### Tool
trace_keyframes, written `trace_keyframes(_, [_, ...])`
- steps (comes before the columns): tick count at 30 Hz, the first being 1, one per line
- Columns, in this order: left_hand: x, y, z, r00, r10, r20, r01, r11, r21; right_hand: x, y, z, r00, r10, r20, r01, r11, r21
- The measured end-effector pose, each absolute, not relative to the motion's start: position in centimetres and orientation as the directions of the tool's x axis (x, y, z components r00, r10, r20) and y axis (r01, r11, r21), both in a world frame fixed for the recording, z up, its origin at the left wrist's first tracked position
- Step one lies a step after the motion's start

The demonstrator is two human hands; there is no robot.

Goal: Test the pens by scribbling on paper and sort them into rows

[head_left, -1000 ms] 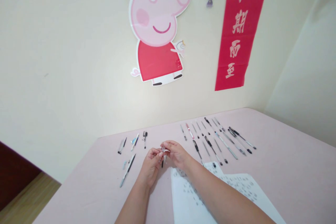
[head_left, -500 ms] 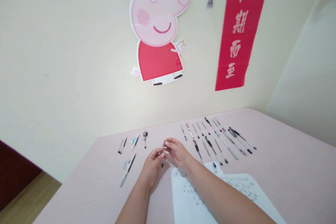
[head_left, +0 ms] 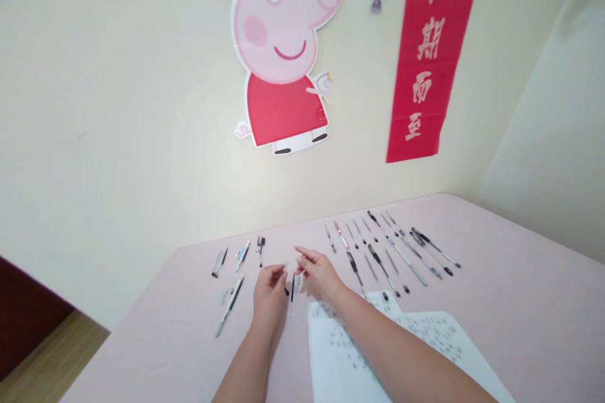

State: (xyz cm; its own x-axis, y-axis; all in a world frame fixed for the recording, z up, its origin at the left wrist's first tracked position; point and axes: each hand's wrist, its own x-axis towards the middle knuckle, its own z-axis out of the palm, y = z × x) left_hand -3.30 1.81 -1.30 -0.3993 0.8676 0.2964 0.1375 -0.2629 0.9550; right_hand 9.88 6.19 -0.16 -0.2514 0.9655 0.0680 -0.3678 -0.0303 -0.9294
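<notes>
My left hand point(head_left: 270, 291) is closed in a pinch over the pink tabletop. A small clear pen part point(head_left: 286, 266) sticks up past its fingertips; the rest is hidden by the fingers. My right hand point(head_left: 320, 276) is a short way to the right, its index finger stretched out and the others loosely bent, with nothing seen in its grasp. Between the hands lies a thin black pen refill point(head_left: 292, 288). Beside this, close to the right fingers, is a clear tube-like piece point(head_left: 297, 283), partly blurred.
Taken-apart pens lie at left, among them a grey and black pen point(head_left: 230, 307) and a blue and white pen point(head_left: 242, 255). Several pens and refills, including a black pen point(head_left: 382, 266), lie in rows at right. Written paper point(head_left: 340, 359) is under my right forearm. A wall stands behind the table.
My hands were together around a small clear piece. They have moved apart, the left one slightly leftward, and the black refill and clear tube now show between them.
</notes>
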Motion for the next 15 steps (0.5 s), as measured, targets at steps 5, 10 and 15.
trace_keyframes(5, [-3.24, 1.69, -1.17, -0.354, 0.859, 0.369, 0.284, -0.277, 0.918, 9.51, 6.22, -0.75, -0.253, 0.959, 0.127, -0.253, 0.061, -0.965])
trace_keyframes(10, [-3.35, 1.65, -1.28, -0.273, 0.855, 0.441, 0.455, -0.290, 0.842, 9.65, 6.23, -0.90, -0.249, 0.946, 0.209, -0.146, 0.177, -0.973])
trace_keyframes(15, [-3.46, 1.64, -1.60, -0.221, 0.854, 0.471, 0.546, -0.292, 0.786, 9.76, 6.12, -0.89, -0.267, 0.933, 0.240, -0.121, 0.215, -0.969])
